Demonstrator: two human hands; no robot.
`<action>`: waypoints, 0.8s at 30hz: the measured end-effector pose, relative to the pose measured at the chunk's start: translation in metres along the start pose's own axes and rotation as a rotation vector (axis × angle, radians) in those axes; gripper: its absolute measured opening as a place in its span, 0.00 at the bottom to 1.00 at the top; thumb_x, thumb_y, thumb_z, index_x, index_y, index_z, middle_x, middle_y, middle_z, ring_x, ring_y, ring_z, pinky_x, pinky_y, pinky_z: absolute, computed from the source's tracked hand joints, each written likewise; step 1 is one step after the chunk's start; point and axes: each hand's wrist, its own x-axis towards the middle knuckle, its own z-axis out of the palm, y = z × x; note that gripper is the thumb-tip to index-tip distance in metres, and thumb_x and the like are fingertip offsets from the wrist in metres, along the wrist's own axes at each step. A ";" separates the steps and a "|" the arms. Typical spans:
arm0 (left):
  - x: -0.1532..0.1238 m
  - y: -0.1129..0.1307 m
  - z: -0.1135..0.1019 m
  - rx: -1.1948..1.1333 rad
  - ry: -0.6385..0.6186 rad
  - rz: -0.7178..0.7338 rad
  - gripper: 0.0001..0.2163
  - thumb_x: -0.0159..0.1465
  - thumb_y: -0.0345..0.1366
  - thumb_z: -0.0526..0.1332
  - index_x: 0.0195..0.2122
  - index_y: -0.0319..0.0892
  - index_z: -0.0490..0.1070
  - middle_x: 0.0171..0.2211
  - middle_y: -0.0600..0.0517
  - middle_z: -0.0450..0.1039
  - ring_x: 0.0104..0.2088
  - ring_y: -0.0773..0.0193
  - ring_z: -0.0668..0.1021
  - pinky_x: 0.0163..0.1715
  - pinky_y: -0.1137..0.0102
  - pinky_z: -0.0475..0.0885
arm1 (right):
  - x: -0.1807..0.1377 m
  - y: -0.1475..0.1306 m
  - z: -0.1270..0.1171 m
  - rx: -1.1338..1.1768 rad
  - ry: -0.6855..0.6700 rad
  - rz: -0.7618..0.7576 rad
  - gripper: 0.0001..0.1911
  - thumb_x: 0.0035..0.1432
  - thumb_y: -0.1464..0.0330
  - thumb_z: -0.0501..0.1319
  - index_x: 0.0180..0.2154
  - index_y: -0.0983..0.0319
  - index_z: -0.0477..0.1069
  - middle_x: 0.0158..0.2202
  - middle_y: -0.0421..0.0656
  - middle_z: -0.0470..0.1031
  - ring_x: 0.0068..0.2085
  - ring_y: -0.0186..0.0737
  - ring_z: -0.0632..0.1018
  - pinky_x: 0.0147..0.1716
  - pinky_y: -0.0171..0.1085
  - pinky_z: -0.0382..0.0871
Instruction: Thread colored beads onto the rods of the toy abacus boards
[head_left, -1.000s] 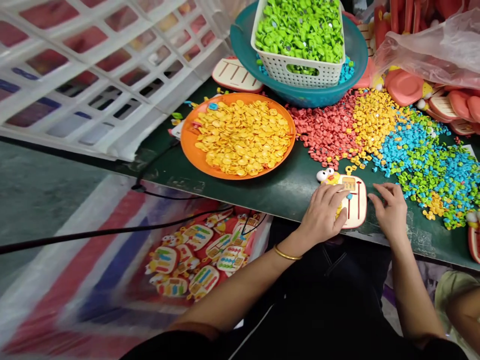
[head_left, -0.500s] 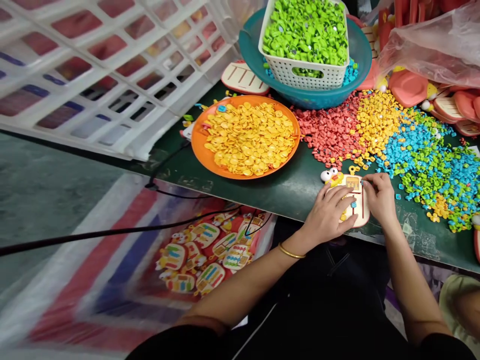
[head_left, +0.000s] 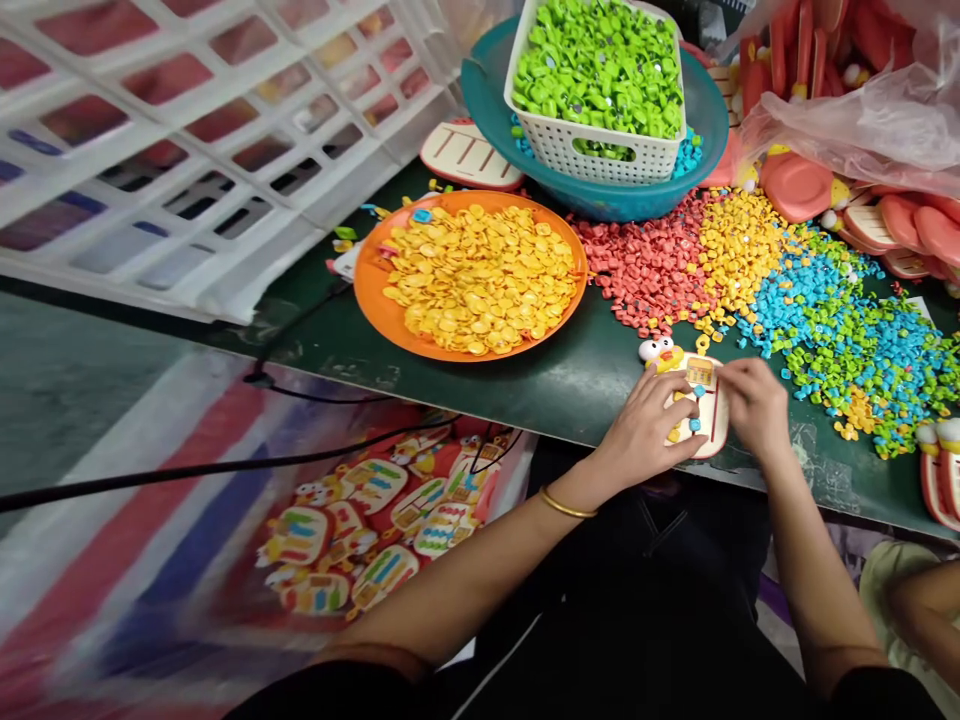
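Observation:
A cream toy board [head_left: 718, 432] with slots and a duck head [head_left: 661, 352] with bulging eyes lies near the table's front edge. My left hand [head_left: 641, 428] grips its left side, fingers bent across the face. Two small blue pieces, the upper one [head_left: 699, 391] and the lower one [head_left: 694, 425], sit along a slot by those fingers. Yellow pieces show partly under the hand. At the board's right edge is my right hand [head_left: 759, 408], closed, its fingertips pinched and slightly blurred; what they hold, if anything, is hidden.
Yellow discs fill an orange plate [head_left: 369, 300]. Behind it, a white basket [head_left: 551, 135] of green pieces sits in a teal basin [head_left: 600, 205]. Loose red [head_left: 652, 270], yellow and blue-green pieces [head_left: 847, 340] spread rightward. A white crate [head_left: 225, 290] stands left; a black cable [head_left: 225, 463] hangs below the table.
A second blue piece now shows in the board's slot near my left fingers. My right hand has shifted slightly at the board's right edge. The camera view has turned a little.

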 end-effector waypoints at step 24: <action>0.004 0.015 0.006 0.053 -0.018 -0.123 0.15 0.61 0.50 0.65 0.40 0.44 0.72 0.50 0.46 0.73 0.55 0.52 0.72 0.60 0.55 0.59 | -0.004 0.008 -0.007 0.003 0.124 0.174 0.12 0.63 0.63 0.58 0.43 0.60 0.78 0.39 0.47 0.78 0.39 0.43 0.77 0.41 0.42 0.72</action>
